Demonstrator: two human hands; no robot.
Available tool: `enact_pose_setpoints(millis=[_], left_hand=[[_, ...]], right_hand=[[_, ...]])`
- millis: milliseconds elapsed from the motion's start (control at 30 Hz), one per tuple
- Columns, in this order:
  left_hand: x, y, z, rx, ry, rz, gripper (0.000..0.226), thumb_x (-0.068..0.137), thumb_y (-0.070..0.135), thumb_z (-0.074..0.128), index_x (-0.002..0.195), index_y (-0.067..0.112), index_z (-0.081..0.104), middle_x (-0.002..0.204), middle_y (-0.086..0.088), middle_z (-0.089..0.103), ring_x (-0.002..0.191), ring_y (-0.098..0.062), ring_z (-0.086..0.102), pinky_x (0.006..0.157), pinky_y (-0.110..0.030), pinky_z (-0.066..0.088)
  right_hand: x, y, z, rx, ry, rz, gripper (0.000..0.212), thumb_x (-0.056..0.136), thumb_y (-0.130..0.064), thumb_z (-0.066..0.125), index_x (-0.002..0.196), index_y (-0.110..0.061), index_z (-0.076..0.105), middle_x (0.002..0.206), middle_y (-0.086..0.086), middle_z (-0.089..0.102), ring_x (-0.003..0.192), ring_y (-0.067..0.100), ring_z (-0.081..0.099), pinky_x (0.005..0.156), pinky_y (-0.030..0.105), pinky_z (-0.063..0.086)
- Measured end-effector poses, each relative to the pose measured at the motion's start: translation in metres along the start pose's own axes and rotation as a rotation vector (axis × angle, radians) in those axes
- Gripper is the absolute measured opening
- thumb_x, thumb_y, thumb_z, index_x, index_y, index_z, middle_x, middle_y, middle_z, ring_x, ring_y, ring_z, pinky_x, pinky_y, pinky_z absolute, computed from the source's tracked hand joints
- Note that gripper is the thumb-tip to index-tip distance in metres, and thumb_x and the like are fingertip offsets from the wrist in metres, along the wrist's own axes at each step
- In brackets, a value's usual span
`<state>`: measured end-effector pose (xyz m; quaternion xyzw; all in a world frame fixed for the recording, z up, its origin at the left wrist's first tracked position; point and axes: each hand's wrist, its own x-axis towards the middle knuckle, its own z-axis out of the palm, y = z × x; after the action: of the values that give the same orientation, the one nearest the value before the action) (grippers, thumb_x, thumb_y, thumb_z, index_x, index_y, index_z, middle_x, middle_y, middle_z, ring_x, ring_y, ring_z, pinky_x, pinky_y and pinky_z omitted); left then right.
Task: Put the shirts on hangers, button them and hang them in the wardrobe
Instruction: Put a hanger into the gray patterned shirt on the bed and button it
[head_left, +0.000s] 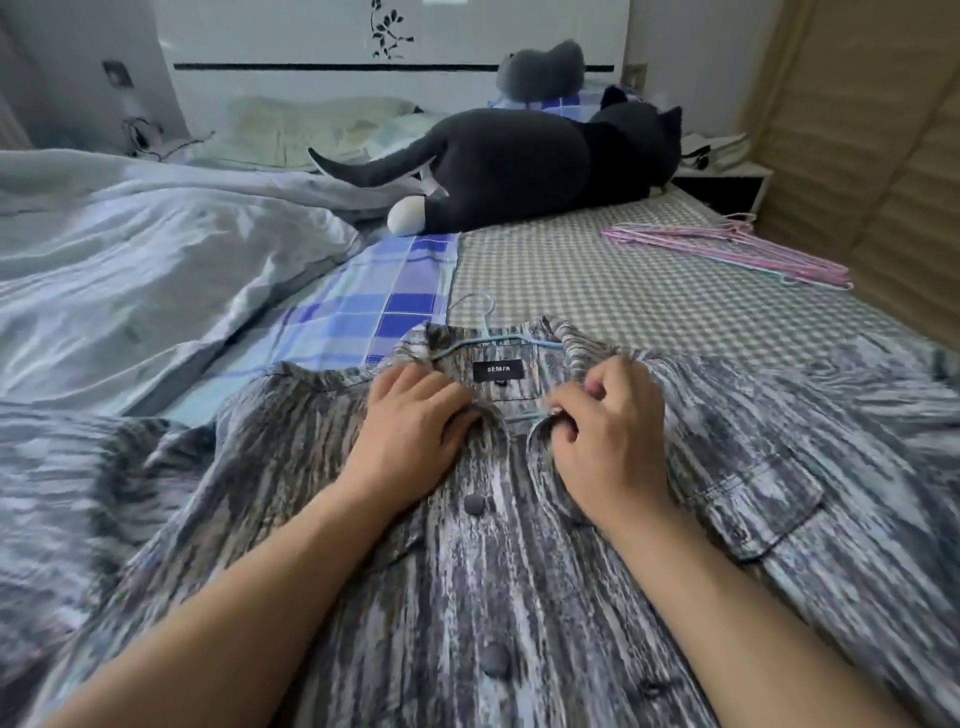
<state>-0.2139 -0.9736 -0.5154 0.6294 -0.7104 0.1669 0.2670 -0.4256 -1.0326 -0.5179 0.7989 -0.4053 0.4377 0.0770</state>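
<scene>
Grey streaked shirt (519, 545) lies flat on the bed (597, 270), front up, filling the lower half of the frame; collar at centre, black label (498, 370) visible inside the neck. Light blue hanger (485, 340) is already inside the shirt: hook pokes out above the collar at centre, its wire shows across the neck opening

Left hand (415, 431) rests on the left side of the placket just below the collar, fingers curled onto the fabric edge; grip pressing down, whether it pinches the cloth I cannot tell. Right hand (605, 431) has its grip pinched on the right placket edge at the neckline, fingers curled round the fabric. The 2 front edges are near each other but apart at the top

2 round buttons (474, 504) visible down the centre, lower middle of the frame; chest pocket (763, 499) at right

Stack of pink hangers (727, 249) lies on the checked sheet at upper right, well apart from the shirt. Black plush cat (519, 166) at upper centre, crumpled blue duvet (130, 260) at left, white headboard (311, 52) at top
</scene>
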Motion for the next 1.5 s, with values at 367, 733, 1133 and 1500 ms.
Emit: enact_pose_setpoints(millis=[367,733,1133,1500], left_hand=[[-0.008,0.1,-0.086,-0.535,-0.438,-0.544,0.034,0.096,0.043,0.067,0.078,0.015,0.075,0.065,-0.001,0.068,0.059,-0.018,0.061,0.056,-0.027,0.047],[-0.046,0.111,-0.104,-1.041,-0.134,-0.865,0.026,0.092,0.034,0.075,0.074,0.014,0.075,0.056,0.005,0.061,0.051,-0.012,0.05,0.053,-0.023,0.042],[-0.043,0.105,-0.085,-1.24,0.014,-0.995,0.018,0.092,0.017,0.074,0.081,0.012,0.061,0.073,-0.015,0.061,0.064,-0.022,0.056,0.062,-0.039,0.049],[-0.048,0.111,-0.093,-1.019,-0.078,-0.859,0.019,0.089,0.031,0.078,0.086,0.018,0.064,0.076,-0.008,0.071,0.058,-0.011,0.058,0.059,-0.03,0.047]], right_hand=[[-0.01,-0.042,-0.093,0.356,-0.046,0.592,0.008,0.096,-0.019,0.068,0.102,-0.024,0.069,0.078,-0.011,0.062,0.059,0.006,0.055,0.052,0.022,0.038],[-0.039,-0.073,-0.127,1.022,-0.064,1.029,0.037,0.086,-0.002,0.077,0.112,-0.023,0.061,0.106,0.001,0.069,0.095,0.011,0.07,0.087,0.028,0.054],[-0.054,-0.095,-0.094,0.793,-0.207,0.799,0.04,0.081,-0.007,0.082,0.101,-0.033,0.059,0.08,0.002,0.064,0.071,0.012,0.063,0.071,0.032,0.051],[-0.057,-0.103,-0.1,0.84,-0.109,0.773,0.042,0.083,-0.012,0.082,0.107,-0.038,0.058,0.09,0.005,0.061,0.076,0.01,0.059,0.071,0.022,0.049]])
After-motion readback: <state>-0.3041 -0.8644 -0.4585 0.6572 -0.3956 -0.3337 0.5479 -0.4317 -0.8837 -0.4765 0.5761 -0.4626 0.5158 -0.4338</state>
